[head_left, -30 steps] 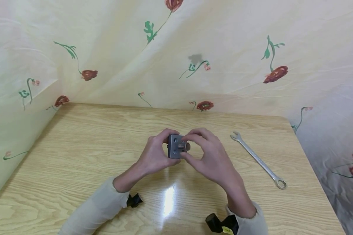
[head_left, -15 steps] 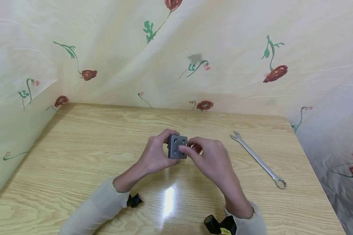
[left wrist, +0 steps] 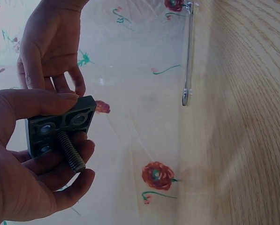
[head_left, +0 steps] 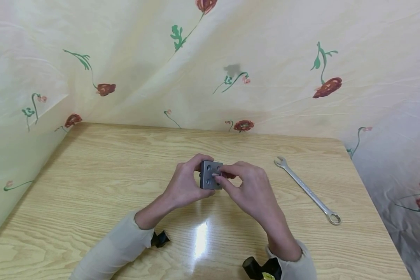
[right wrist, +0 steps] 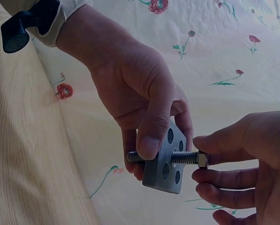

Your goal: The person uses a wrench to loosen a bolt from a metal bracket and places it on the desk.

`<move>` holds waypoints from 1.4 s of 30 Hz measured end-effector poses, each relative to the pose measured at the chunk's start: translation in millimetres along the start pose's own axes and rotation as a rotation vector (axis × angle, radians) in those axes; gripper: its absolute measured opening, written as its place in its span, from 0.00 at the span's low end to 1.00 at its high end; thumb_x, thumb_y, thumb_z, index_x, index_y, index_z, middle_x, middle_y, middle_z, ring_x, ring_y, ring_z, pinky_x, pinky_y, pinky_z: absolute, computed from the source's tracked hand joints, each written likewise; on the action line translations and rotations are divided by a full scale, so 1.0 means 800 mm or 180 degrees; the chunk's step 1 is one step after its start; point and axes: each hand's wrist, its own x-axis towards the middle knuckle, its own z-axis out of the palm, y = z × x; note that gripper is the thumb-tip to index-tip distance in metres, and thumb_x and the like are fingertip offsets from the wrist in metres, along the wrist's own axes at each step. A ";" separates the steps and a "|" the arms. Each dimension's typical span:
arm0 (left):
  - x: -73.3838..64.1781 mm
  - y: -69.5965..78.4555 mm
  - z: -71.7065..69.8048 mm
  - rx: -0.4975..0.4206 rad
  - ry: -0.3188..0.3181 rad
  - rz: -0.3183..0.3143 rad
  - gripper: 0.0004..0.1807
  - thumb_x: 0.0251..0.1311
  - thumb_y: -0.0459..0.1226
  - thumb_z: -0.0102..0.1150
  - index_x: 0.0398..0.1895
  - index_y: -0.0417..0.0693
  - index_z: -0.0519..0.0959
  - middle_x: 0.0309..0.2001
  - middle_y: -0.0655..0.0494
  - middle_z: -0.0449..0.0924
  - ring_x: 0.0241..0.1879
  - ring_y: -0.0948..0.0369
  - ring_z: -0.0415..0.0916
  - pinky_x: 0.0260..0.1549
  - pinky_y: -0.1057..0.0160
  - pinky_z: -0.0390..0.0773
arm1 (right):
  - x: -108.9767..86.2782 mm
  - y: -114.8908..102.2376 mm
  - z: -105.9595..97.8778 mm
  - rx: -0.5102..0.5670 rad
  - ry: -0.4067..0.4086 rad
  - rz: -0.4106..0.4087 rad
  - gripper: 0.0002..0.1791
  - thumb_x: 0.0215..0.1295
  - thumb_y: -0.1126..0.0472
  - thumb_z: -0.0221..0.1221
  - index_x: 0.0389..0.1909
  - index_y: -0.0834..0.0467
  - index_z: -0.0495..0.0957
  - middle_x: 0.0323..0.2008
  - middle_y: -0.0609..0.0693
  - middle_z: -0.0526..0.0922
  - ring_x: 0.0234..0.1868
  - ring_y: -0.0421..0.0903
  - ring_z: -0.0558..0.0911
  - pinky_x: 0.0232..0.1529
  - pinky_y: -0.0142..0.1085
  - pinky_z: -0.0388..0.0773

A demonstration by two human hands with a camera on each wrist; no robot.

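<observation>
My left hand [head_left: 183, 184] grips a small grey metal plate [head_left: 207, 175] by its edges, thumb on one side and fingers on the other. The plate has several round holes. A threaded bolt [right wrist: 184, 158] runs through its middle and sticks out on both sides. The far threaded end [left wrist: 71, 152] shows in the left wrist view, near the left fingers. With thumb and fingertips, my right hand [head_left: 252, 188] pinches the bolt at its hex head [right wrist: 203, 160]. In the head view those fingers partly cover the head.
A combination wrench [head_left: 306, 188] lies on the wood-grain table [head_left: 108, 175], right of the hands. Flower-printed cloth [head_left: 143, 85] hangs behind the table and at its sides. Black wrist cameras [head_left: 262, 268] sit at both cuffs.
My right fingers were spread around the bolt head, then curled in with the thumb across the bolt. Now the thumb has drawn back and they pinch the head. The left hand and plate stay put.
</observation>
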 end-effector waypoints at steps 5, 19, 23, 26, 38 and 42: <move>0.000 -0.001 0.000 -0.0019 0.0003 0.0003 0.37 0.34 0.29 0.76 0.54 0.44 0.74 0.42 0.49 0.86 0.40 0.57 0.84 0.47 0.53 0.80 | 0.000 0.002 0.002 0.0009 0.0068 -0.0163 0.09 0.50 0.64 0.71 0.35 0.57 0.87 0.30 0.48 0.86 0.31 0.40 0.81 0.30 0.31 0.74; 0.000 -0.001 -0.001 -0.0042 0.0026 0.0013 0.36 0.34 0.29 0.75 0.54 0.44 0.74 0.41 0.49 0.86 0.42 0.57 0.84 0.46 0.55 0.80 | 0.001 0.004 0.008 0.0147 0.0241 -0.0531 0.12 0.45 0.76 0.66 0.28 0.58 0.87 0.34 0.50 0.83 0.36 0.44 0.82 0.34 0.33 0.79; 0.000 -0.001 -0.001 -0.0026 0.0060 0.0030 0.36 0.33 0.29 0.76 0.53 0.44 0.74 0.40 0.50 0.86 0.41 0.58 0.84 0.46 0.55 0.80 | 0.001 0.006 0.013 0.0179 0.0361 -0.0684 0.13 0.42 0.80 0.65 0.25 0.60 0.87 0.33 0.50 0.82 0.37 0.44 0.82 0.34 0.34 0.80; 0.000 -0.001 -0.001 -0.0037 0.0068 0.0027 0.36 0.32 0.29 0.76 0.53 0.44 0.74 0.40 0.50 0.86 0.40 0.58 0.84 0.46 0.55 0.80 | 0.001 0.006 0.017 0.0214 0.0473 -0.0761 0.14 0.41 0.81 0.64 0.22 0.60 0.86 0.33 0.50 0.82 0.37 0.44 0.82 0.34 0.34 0.81; 0.000 0.002 -0.002 -0.0071 0.0030 -0.0013 0.37 0.33 0.29 0.76 0.54 0.44 0.74 0.40 0.49 0.86 0.40 0.57 0.84 0.47 0.53 0.80 | 0.001 0.005 0.006 0.0195 0.0218 -0.0669 0.16 0.38 0.79 0.62 0.28 0.57 0.84 0.41 0.50 0.82 0.46 0.48 0.79 0.46 0.43 0.77; 0.000 0.002 -0.002 -0.0061 0.0030 -0.0003 0.37 0.33 0.28 0.76 0.54 0.42 0.73 0.41 0.49 0.86 0.40 0.57 0.84 0.48 0.54 0.80 | 0.003 0.006 -0.003 0.0151 0.0067 -0.0316 0.20 0.44 0.65 0.71 0.42 0.57 0.82 0.47 0.51 0.82 0.50 0.49 0.80 0.50 0.46 0.77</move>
